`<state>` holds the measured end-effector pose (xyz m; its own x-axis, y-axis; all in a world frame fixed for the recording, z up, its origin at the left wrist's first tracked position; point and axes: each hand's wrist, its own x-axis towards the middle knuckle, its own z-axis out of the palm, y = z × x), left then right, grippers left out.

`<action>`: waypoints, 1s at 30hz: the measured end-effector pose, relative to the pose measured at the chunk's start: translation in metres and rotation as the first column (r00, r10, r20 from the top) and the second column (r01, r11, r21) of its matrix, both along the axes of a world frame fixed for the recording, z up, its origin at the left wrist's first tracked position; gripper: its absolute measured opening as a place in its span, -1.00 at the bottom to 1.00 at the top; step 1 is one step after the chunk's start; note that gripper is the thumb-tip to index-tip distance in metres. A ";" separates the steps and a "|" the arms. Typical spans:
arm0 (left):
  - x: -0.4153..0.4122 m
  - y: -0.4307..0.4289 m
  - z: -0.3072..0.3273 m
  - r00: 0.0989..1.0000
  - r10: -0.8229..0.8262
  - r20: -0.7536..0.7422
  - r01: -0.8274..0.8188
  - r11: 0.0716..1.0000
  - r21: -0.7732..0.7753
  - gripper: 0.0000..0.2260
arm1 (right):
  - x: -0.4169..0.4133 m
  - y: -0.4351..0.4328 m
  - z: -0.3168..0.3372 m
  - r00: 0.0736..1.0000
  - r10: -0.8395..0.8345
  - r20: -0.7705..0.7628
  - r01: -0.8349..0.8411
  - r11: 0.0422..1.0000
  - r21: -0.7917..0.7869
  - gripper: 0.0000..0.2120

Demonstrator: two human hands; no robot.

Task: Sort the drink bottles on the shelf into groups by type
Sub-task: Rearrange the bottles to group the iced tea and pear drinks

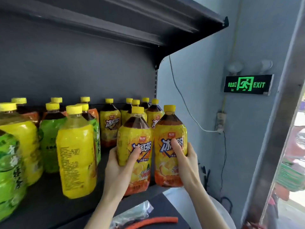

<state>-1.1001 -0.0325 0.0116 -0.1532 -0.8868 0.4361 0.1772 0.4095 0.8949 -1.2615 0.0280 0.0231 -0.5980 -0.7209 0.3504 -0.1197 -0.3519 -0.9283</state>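
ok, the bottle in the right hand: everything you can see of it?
Clear plastic bottle with a yellow cap, dark tea showing up to the neck, and a glossy yellow-orange wrap with blue-white characters and lemon art. It is upright at the shelf's right front corner; whether its base is set down is unclear. The right hand grips it, thumb across the label. A second bottle, matching, sits close on its left in the left hand.
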 end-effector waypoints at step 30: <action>-0.035 -0.101 0.015 0.695 0.519 0.497 -0.568 0.820 -0.061 -0.51 | -0.049 -0.132 -0.021 0.908 0.352 -0.229 -0.346 0.936 0.068 -0.64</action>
